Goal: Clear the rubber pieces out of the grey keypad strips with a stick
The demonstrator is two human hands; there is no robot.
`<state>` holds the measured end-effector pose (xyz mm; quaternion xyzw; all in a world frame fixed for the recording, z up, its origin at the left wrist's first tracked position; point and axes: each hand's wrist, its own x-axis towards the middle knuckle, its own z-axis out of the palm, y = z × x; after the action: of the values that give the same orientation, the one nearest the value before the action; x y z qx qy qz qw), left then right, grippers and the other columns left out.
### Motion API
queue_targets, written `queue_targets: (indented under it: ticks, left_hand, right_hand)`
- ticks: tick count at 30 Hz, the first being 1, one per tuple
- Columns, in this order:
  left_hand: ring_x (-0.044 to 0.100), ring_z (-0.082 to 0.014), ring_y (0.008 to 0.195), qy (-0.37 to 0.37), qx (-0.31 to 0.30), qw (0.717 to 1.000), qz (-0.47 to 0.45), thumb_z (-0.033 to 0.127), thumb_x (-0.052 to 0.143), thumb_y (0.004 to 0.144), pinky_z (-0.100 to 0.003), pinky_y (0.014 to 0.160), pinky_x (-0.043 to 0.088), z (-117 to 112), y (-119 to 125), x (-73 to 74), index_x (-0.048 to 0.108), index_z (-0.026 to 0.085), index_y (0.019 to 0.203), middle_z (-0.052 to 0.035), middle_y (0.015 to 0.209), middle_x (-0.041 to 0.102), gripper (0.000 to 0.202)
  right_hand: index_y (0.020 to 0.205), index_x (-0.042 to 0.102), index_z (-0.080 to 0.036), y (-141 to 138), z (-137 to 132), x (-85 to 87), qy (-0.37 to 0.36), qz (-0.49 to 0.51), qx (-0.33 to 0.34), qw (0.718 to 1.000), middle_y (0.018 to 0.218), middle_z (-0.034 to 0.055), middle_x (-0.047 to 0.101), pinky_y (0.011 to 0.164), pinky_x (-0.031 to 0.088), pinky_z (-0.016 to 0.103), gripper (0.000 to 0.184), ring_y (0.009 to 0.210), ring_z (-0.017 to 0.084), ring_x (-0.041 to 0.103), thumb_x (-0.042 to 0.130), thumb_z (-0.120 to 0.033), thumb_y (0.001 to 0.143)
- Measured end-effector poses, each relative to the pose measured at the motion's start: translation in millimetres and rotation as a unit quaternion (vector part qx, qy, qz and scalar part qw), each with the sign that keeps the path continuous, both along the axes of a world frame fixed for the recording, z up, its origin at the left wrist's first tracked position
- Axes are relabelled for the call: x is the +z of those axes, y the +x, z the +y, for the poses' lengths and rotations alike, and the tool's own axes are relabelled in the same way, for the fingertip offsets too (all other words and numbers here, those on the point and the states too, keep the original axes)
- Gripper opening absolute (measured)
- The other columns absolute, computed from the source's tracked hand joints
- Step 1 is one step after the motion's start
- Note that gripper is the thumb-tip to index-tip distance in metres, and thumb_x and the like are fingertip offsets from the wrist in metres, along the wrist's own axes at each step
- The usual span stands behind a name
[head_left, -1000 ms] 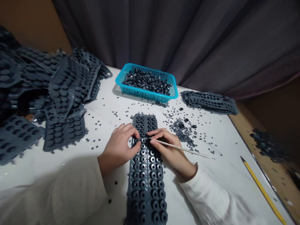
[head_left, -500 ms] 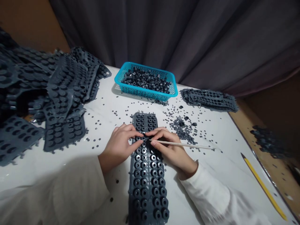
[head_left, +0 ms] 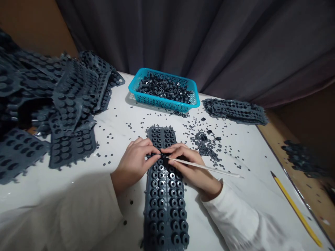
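A long dark rubber sheet [head_left: 164, 195] with rows of raised rings lies lengthwise in front of me. Over its upper part, my left hand [head_left: 136, 160] is closed, thumb and index finger pinching a small black rubber ring that the fingertips mostly hide. My right hand [head_left: 190, 165] is closed around a thin white stick [head_left: 209, 168], whose dark tip points at that same spot. Its index finger reaches close to the left fingertips. The stick's back end sticks out to the right, over the table.
Behind the sheet stands a blue basket [head_left: 164, 101] holding many black rubber pieces. Rubber sheets [head_left: 73, 101] are heaped at left; a stack of punched sheets [head_left: 235, 111] lies back right. Small discs [head_left: 206, 146] litter the white table. A yellow pencil-like tool [head_left: 295, 209] lies at right.
The right hand has tilted the stick so its back end sits lower and nearer me. The fingertips of both hands have shifted slightly, staying over the same part of the sheet.
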<state>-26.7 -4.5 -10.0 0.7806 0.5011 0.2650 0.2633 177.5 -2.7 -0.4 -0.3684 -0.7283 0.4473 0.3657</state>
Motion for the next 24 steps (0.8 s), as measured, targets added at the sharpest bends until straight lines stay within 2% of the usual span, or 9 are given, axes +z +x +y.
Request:
queue_targets:
  ticks: [8, 15, 20, 24]
  left_hand:
    - [0.051, -0.0209, 0.084, 0.014, 0.011, 1.000, -0.007, 0.030, 0.056, 0.083, -0.035, 0.075, 0.039, -2, 2, 1.9, 0.066, 0.023, 0.087, -0.0026, 0.084, 0.058, 0.013]
    - [0.051, -0.0208, 0.091, 0.041, 0.054, 0.997, -0.045, 0.021, 0.054, 0.078, -0.035, 0.082, 0.042, 0, -1, 6.3, 0.057, 0.020, 0.090, -0.0033, 0.092, 0.056, 0.012]
    - [0.049, -0.0249, 0.099, 0.057, 0.123, 0.989, 0.062, 0.026, 0.055, 0.081, -0.041, 0.088, 0.037, 11, -16, 6.2, 0.060, 0.021, 0.098, -0.0044, 0.101, 0.058, 0.019]
    - [0.046, -0.0259, 0.105, 0.061, 0.105, 0.988, 0.092, 0.031, 0.055, 0.083, -0.042, 0.091, 0.033, 20, -19, 5.5, 0.062, 0.022, 0.105, -0.0049, 0.110, 0.056, 0.025]
  right_hand:
    - [0.081, 0.061, -0.023, -1, -1, 0.3, 0.040, -0.024, -0.008, 0.999, 0.104, 0.0065, 0.069, 0.088, 0.046, 0.040, 0.003, 0.100, 0.021, 0.060, 0.061, -0.023, 0.084]
    - [0.080, 0.061, -0.024, -1, -3, 0.9, 0.051, -0.030, -0.084, 0.995, 0.102, 0.0061, 0.069, 0.090, 0.044, 0.043, 0.004, 0.104, 0.022, 0.058, 0.061, -0.022, 0.083]
    - [0.079, 0.060, -0.022, -1, -4, -0.4, 0.017, -0.019, -0.138, 0.990, 0.104, 0.0074, 0.066, 0.087, 0.046, 0.041, 0.005, 0.100, 0.022, 0.060, 0.060, -0.024, 0.084]
    - [0.080, 0.059, -0.022, 0, -4, -1.9, 0.005, -0.020, -0.138, 0.990, 0.105, 0.0069, 0.065, 0.088, 0.045, 0.040, 0.005, 0.100, 0.021, 0.059, 0.059, -0.025, 0.084]
